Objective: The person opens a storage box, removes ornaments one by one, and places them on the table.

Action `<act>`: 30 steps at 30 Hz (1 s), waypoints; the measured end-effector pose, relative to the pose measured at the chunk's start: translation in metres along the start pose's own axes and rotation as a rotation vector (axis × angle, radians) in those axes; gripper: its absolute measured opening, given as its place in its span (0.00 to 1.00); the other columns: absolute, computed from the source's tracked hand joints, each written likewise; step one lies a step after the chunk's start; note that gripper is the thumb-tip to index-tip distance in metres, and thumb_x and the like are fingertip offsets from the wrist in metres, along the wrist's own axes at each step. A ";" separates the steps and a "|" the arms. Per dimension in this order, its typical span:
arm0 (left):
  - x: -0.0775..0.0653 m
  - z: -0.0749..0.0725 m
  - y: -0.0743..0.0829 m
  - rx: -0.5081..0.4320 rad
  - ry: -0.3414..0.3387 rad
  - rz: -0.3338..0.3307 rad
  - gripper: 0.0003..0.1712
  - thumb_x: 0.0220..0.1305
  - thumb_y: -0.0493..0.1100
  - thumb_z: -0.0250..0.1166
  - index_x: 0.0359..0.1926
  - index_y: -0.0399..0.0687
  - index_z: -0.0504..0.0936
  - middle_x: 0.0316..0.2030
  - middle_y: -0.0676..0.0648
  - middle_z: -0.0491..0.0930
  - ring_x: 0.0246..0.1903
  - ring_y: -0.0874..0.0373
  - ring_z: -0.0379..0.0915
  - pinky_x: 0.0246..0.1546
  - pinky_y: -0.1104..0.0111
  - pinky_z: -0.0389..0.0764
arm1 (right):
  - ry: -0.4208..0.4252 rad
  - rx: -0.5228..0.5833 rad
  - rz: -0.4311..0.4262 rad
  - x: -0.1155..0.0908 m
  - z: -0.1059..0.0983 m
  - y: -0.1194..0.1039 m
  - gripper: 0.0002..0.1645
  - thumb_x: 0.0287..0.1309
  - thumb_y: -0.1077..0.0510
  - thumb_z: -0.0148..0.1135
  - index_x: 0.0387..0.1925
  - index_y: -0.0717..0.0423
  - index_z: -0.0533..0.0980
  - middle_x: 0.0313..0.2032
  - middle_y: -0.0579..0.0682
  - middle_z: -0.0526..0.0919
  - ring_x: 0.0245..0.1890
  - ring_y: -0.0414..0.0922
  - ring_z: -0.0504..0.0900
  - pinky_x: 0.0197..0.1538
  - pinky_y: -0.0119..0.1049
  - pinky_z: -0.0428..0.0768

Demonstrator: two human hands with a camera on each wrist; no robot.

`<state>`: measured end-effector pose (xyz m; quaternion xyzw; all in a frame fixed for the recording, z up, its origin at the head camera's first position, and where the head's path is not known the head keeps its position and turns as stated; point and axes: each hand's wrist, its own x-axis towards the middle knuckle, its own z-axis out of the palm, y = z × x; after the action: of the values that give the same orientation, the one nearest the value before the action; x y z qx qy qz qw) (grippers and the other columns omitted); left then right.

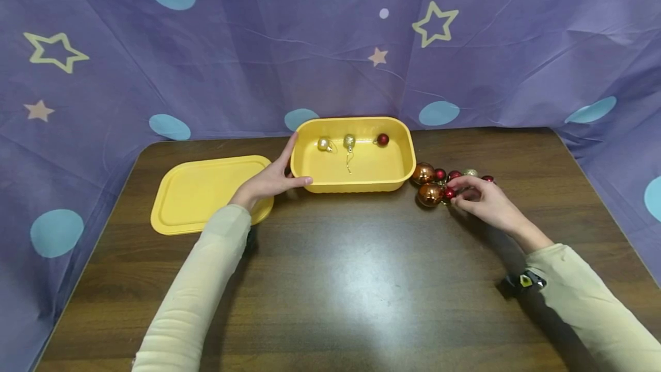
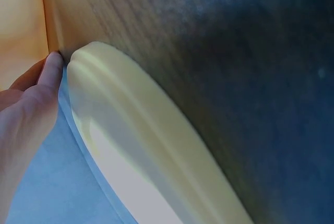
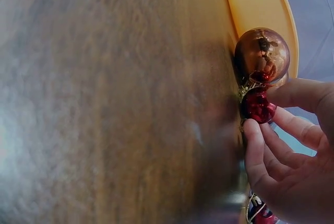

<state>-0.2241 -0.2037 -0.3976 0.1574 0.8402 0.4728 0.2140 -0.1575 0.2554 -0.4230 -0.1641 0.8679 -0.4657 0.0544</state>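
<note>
My left hand (image 1: 271, 179) rests against the left end of a yellow plastic box (image 1: 356, 187), its thumb along the front corner and its straight fingers along the left side. Inside the box lie a pearly gold bauble (image 1: 323, 144), a glittery gold bauble (image 1: 349, 141) with a string loop, and a dark red bauble (image 1: 383, 139). Right of the box, my right hand (image 1: 488, 202) pinches a small shiny red bauble (image 3: 259, 106) between thumb and fingers. Touching that bauble is a large copper bauble (image 3: 262, 56); a second copper bauble (image 1: 423, 173) sits behind.
The yellow lid (image 1: 206, 194) lies flat left of the box, partly under my left wrist. Several more small red and gold baubles (image 1: 470, 173) cluster behind my right hand. A purple star-patterned cloth (image 1: 330, 62) hangs behind the brown wooden table (image 1: 310, 303).
</note>
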 end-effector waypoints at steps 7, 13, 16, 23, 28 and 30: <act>-0.001 0.000 0.002 -0.006 -0.005 0.002 0.63 0.62 0.47 0.68 0.73 0.72 0.23 0.74 0.50 0.25 0.72 0.49 0.32 0.68 0.51 0.43 | -0.001 -0.031 0.030 -0.001 -0.001 -0.004 0.20 0.56 0.70 0.64 0.51 0.67 0.75 0.46 0.63 0.80 0.36 0.41 0.81 0.36 0.27 0.77; -0.001 0.000 0.000 -0.015 0.002 -0.006 0.63 0.62 0.48 0.68 0.73 0.75 0.24 0.74 0.50 0.26 0.72 0.50 0.32 0.68 0.51 0.43 | 0.003 -0.031 0.033 -0.004 -0.004 -0.004 0.20 0.56 0.70 0.64 0.51 0.68 0.75 0.46 0.63 0.79 0.37 0.41 0.81 0.36 0.27 0.78; -0.001 0.001 0.000 -0.018 0.005 -0.008 0.62 0.62 0.49 0.68 0.73 0.76 0.24 0.75 0.50 0.27 0.72 0.50 0.34 0.68 0.51 0.45 | 0.014 -0.018 0.030 -0.005 -0.006 -0.003 0.19 0.56 0.71 0.63 0.51 0.68 0.75 0.45 0.64 0.79 0.37 0.41 0.81 0.36 0.27 0.78; -0.001 0.003 0.000 -0.037 0.001 -0.009 0.62 0.62 0.48 0.68 0.73 0.78 0.25 0.75 0.48 0.28 0.67 0.45 0.47 0.57 0.54 0.63 | 0.051 0.034 0.006 -0.007 -0.010 -0.003 0.18 0.57 0.73 0.61 0.51 0.71 0.74 0.48 0.67 0.78 0.36 0.38 0.81 0.34 0.26 0.78; -0.001 0.002 -0.001 -0.034 0.005 -0.005 0.62 0.62 0.48 0.68 0.73 0.79 0.25 0.75 0.49 0.28 0.69 0.46 0.44 0.61 0.53 0.60 | 0.064 0.033 -0.004 0.000 -0.013 -0.012 0.17 0.59 0.72 0.59 0.51 0.69 0.74 0.46 0.68 0.79 0.36 0.38 0.82 0.36 0.26 0.78; -0.002 0.001 -0.001 -0.029 0.008 -0.007 0.62 0.62 0.48 0.68 0.72 0.78 0.25 0.75 0.49 0.27 0.71 0.47 0.40 0.65 0.52 0.53 | 0.071 0.032 -0.012 0.006 -0.015 -0.018 0.17 0.58 0.71 0.59 0.51 0.70 0.74 0.45 0.67 0.79 0.37 0.39 0.82 0.37 0.25 0.78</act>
<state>-0.2222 -0.2042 -0.3988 0.1497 0.8346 0.4847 0.2147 -0.1626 0.2559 -0.3999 -0.1519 0.8607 -0.4853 0.0236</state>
